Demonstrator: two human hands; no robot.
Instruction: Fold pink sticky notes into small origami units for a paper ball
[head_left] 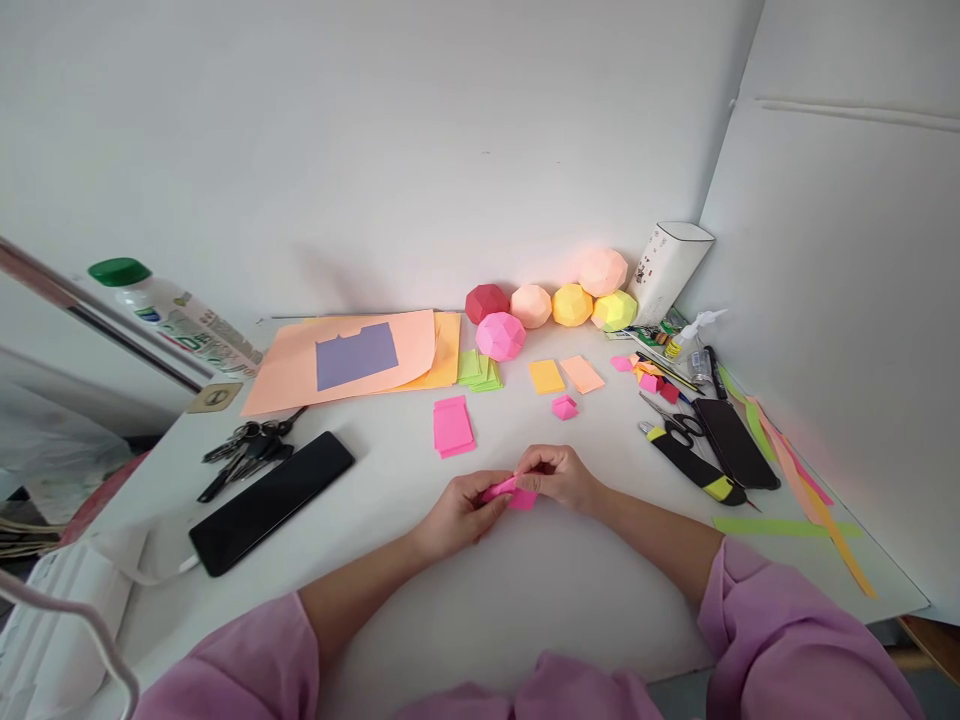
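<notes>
Between my two hands is a pink paper piece (523, 500), partly folded, just above the white table. My left hand (466, 507) pinches its left part between thumb and fingers. At its upper right edge, my right hand (559, 475) grips it with thumb and forefinger. Fingers cover much of the paper. Beyond my left hand lies a stack of pink paper slips (453, 427). A small folded pink piece (564, 407) rests on the table past my right hand.
Faceted paper balls (501, 337) sit along the wall. Orange and peach slips (546, 377) lie before them. A black phone (271, 503) and keys (251, 450) are at left. Scissors (681, 428), a box cutter (694, 466) and paper strips (795, 470) lie at right.
</notes>
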